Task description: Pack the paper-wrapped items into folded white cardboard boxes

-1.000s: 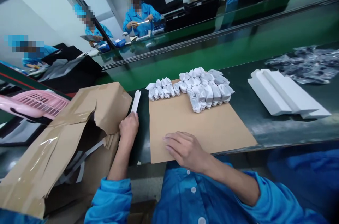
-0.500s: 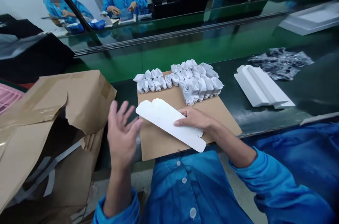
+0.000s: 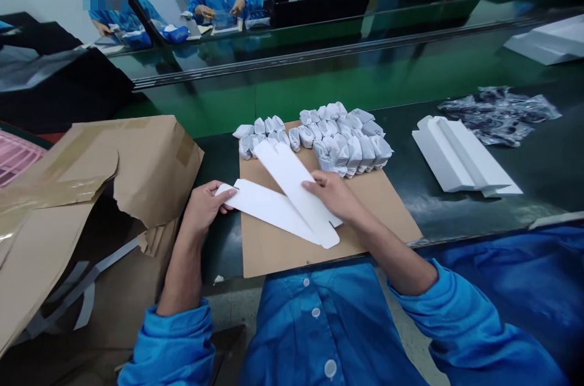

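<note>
Two flat white card pieces cross over a brown cardboard sheet (image 3: 269,252). My left hand (image 3: 206,206) pinches the left end of the lower white card (image 3: 269,208). Between the thumb and fingers of my right hand (image 3: 332,194) is the upper white card (image 3: 292,176), which slants up to the left. The two cards overlap near their lower right ends. Behind them, several small white wrapped packets (image 3: 349,143) stand in rows on the back of the sheet, and the upper card hides some of them.
At left is a torn cardboard box (image 3: 150,161). Folded white cards (image 3: 465,158) and clear plastic bags (image 3: 502,112) lie on the dark table (image 3: 401,191) at right. Beyond the green ledge, two people in blue work near black trays (image 3: 342,0).
My left hand has closed on one white card, where before it was open in the air. The white cards, earlier stacked together, are now fanned apart. The view has shifted slightly.
</note>
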Available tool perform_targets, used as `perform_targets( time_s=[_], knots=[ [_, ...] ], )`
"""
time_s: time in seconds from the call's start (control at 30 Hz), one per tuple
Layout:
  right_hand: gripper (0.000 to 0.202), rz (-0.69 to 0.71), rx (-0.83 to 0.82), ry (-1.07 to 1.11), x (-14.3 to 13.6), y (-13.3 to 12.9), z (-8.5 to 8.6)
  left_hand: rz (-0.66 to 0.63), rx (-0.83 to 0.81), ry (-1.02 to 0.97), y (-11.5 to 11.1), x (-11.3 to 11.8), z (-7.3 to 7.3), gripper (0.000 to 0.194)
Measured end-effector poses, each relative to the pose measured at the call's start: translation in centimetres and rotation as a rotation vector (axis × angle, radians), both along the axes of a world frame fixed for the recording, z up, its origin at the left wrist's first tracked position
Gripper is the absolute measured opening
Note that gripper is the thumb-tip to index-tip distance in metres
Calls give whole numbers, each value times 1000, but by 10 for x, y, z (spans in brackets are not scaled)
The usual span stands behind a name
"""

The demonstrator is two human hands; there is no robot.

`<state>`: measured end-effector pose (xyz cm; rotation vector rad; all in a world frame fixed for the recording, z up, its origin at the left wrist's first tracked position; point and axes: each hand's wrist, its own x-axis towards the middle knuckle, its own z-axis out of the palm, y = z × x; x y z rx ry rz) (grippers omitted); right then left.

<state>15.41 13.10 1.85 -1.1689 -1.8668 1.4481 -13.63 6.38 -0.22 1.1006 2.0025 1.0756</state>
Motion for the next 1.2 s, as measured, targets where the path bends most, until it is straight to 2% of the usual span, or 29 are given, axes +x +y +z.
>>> perform_targets(
  time_s=[0.07,0.13,0.2,0.27,0.3,0.33,0.37,0.4,0.47,0.5,0.57,0.77,0.87,1.03,1.2],
  knots=[
    [33,53,98,-70,18,4,15,84,-10,142,-5,-7,10,38],
    [34,241,193,-171,33,6,29,133,97,277,-12,1,25,56],
    [34,465,248,-244,43,7,39,-19,209,252,-22,21,42,62],
    [34,613,296,-285,45,2,45,-301,187,119,-31,45,56,55],
    [33,617,350,-312,44,-2,46,-397,138,51,-35,56,60,48],
    [31,576,437,-348,42,-8,45,-434,92,1,-38,65,61,40],
    [31,506,552,-391,41,-16,43,-414,67,-49,-41,72,60,34],
    [39,430,684,-438,40,-24,40,-368,61,-125,-43,76,57,30],
    [64,340,936,-511,41,-40,35,-319,32,-347,-49,80,49,28],
    [69,346,1022,-523,42,-46,32,-331,2,-451,-51,79,46,28],
    [64,385,1088,-490,46,-53,28,-385,-61,-571,-55,78,42,30],
    [56,379,1121,-405,57,-51,18,-390,-55,-452,-60,83,44,37],
    [53,366,1135,-421,59,-53,15,-379,-13,-371,-56,90,42,31],
    [44,250,1196,-529,53,-60,12,-309,60,-199,-46,99,38,23],
    [37,221,1213,-581,47,-65,9,-236,69,-101,-38,95,38,15]
  ],
)
